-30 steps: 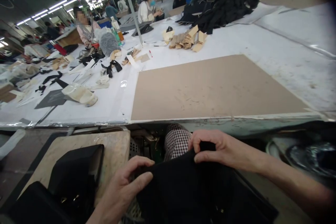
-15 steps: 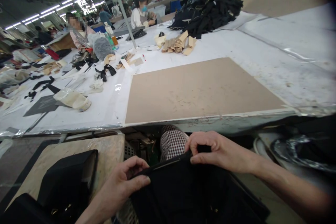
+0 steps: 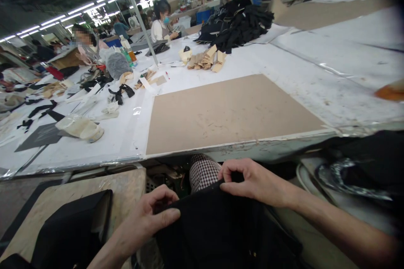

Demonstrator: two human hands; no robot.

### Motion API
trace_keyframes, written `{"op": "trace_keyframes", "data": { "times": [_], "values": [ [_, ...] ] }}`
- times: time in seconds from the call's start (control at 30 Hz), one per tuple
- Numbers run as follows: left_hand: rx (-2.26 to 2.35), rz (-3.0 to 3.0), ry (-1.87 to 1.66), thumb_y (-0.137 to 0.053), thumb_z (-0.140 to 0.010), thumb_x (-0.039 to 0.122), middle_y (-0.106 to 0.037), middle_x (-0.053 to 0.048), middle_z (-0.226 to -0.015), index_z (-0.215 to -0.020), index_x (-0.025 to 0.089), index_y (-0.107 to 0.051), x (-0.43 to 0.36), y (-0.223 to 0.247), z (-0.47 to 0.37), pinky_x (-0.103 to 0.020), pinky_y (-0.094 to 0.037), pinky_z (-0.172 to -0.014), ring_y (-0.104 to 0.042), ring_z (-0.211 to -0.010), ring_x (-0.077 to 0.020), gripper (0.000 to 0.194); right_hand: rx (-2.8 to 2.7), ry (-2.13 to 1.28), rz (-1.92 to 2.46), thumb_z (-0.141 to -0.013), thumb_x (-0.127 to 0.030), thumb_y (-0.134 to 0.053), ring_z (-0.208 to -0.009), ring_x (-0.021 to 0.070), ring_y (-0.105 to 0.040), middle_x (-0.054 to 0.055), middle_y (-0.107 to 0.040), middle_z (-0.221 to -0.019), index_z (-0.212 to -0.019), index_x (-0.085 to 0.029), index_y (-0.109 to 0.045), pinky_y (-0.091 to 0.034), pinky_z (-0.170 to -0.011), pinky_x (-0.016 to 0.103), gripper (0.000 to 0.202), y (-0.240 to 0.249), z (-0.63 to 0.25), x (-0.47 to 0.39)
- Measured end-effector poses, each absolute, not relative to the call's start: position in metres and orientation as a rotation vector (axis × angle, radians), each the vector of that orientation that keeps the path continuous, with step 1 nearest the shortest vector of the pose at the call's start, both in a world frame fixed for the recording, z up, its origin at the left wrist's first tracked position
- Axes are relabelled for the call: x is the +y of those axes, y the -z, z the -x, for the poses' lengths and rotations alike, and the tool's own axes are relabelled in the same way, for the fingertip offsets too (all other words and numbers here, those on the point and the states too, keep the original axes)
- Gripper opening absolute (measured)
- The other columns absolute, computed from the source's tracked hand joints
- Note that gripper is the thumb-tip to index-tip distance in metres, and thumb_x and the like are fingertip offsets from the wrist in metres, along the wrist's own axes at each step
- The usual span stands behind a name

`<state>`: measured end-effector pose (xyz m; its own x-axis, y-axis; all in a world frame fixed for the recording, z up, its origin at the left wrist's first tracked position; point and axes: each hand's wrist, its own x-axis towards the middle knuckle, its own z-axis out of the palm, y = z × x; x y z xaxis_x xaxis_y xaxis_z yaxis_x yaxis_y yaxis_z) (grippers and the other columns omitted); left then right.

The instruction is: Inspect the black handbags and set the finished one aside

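Observation:
A soft black bag [image 3: 211, 227] hangs over my lap, its top edge stretched between both hands. My left hand [image 3: 159, 210] pinches the left end of that edge, thumb on the near side and fingers curled behind. At the right end, my right hand [image 3: 240, 178] grips the edge between thumb and bent forefinger. Small gold-coloured glints show low on the bag, whose lower part runs out of view. Behind the edge appears a checked-cloth leg [image 3: 203, 172].
Ahead lies a white-covered table [image 3: 126, 143] with a brown board [image 3: 233, 113]. A plastic container [image 3: 80, 128], tan strips [image 3: 206, 59] and a black fabric heap [image 3: 240, 25] rest there. Left, another black bag [image 3: 72, 222] sits on a worn board [image 3: 129, 180]. Co-workers sit across the table.
The view has shifted a little, bringing an orange object in at the right. The bag's top edge has turned, and the slit-like line along it no longer shows. Both hands keep their grip.

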<state>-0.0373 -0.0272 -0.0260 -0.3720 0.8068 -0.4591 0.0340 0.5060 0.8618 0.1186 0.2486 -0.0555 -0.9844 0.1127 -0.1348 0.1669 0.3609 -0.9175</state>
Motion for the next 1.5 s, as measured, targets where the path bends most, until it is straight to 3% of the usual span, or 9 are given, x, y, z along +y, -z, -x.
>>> {"op": "trace_keyframes", "data": {
  "times": [0.13, 0.3, 0.57, 0.93, 1.17, 1.27, 1.37, 1.5],
  "values": [
    [1.907, -0.877, -0.873, -0.067, -0.089, 0.045, -0.063, -0.001, -0.091, -0.105, 0.021, -0.070, -0.008, 0.024, 0.039, -0.024, -0.040, -0.076, -0.055, -0.086, -0.0173, 0.029, 2.518, 1.756, -0.308, -0.080, -0.024, -0.068, -0.073, 0.0158, -0.056, -0.002, -0.065, -0.079, -0.070, -0.018, -0.056, -0.040, -0.065, 0.025, 0.018, 0.057, -0.122, 0.252],
    [1.959, -1.109, -0.820, -0.065, -0.093, 0.034, -0.064, 0.000, -0.090, -0.098, 0.024, -0.074, 0.011, 0.030, 0.031, -0.023, -0.040, -0.077, -0.058, -0.086, -0.0161, 0.015, 2.504, 1.784, -0.259, -0.081, -0.025, -0.071, -0.075, 0.0159, -0.058, -0.001, -0.068, -0.083, -0.072, -0.018, -0.059, -0.042, -0.066, 0.025, 0.017, 0.053, -0.127, 0.256],
    [1.955, -1.133, -0.752, -0.058, -0.098, 0.037, -0.057, -0.001, -0.082, -0.093, 0.022, -0.076, 0.012, 0.033, 0.028, -0.023, -0.038, -0.071, -0.056, -0.078, -0.0152, 0.024, 2.368, 1.967, -0.133, -0.082, -0.028, -0.074, -0.097, 0.0208, -0.065, 0.002, -0.072, -0.097, -0.073, -0.018, -0.062, -0.047, -0.085, 0.029, 0.019, 0.046, -0.131, 0.259],
    [1.933, -1.117, -0.790, -0.060, -0.096, 0.040, -0.060, -0.001, -0.086, -0.095, 0.022, -0.075, 0.008, 0.026, 0.022, -0.022, -0.039, -0.073, -0.058, -0.082, -0.0156, 0.023, 2.471, 1.920, -0.360, -0.077, -0.018, -0.066, -0.074, 0.0161, -0.061, -0.002, -0.068, -0.077, -0.067, -0.018, -0.055, -0.043, -0.065, 0.025, 0.015, 0.046, -0.130, 0.244],
    [1.854, -1.267, -0.617, -0.057, -0.096, 0.039, -0.067, 0.000, -0.085, -0.096, 0.020, -0.072, 0.042, 0.003, 0.021, -0.022, -0.037, -0.068, -0.057, -0.078, -0.0165, 0.024, 2.595, 1.925, -0.417, -0.073, -0.012, -0.065, -0.074, 0.0155, -0.058, -0.003, -0.065, -0.077, -0.077, -0.019, -0.057, -0.043, -0.069, 0.026, 0.011, 0.051, -0.128, 0.231],
    [1.826, -1.399, -0.584, -0.055, -0.096, 0.038, -0.060, 0.001, -0.074, -0.082, 0.018, -0.068, 0.065, 0.005, 0.016, -0.023, -0.033, -0.063, -0.050, -0.068, -0.0147, 0.029, 2.631, 1.944, -0.397, -0.072, -0.011, -0.065, -0.077, 0.0159, -0.058, -0.004, -0.065, -0.080, -0.082, -0.020, -0.056, -0.044, -0.072, 0.026, 0.016, 0.050, -0.129, 0.228],
    [1.768, -1.296, -0.598, -0.056, -0.094, 0.039, -0.043, 0.003, -0.062, -0.065, 0.016, -0.056, 0.075, 0.013, 0.014, -0.022, -0.026, -0.055, -0.038, -0.060, -0.0123, 0.037, 2.614, 1.963, -0.372, -0.073, -0.011, -0.066, -0.078, 0.0157, -0.057, -0.004, -0.064, -0.081, -0.082, -0.020, -0.056, -0.043, -0.072, 0.026, 0.016, 0.048, -0.132, 0.228],
    [1.725, -1.028, -0.642, -0.060, -0.090, 0.044, -0.032, 0.004, -0.060, -0.060, 0.016, -0.050, 0.058, 0.019, 0.021, -0.023, -0.021, -0.051, -0.028, -0.057, -0.0108, 0.042, 2.589, 1.937, -0.348, -0.076, -0.012, -0.067, -0.076, 0.0151, -0.056, -0.004, -0.063, -0.081, -0.082, -0.020, -0.055, -0.042, -0.070, 0.026, 0.015, 0.052, -0.136, 0.232]
  ]
}}
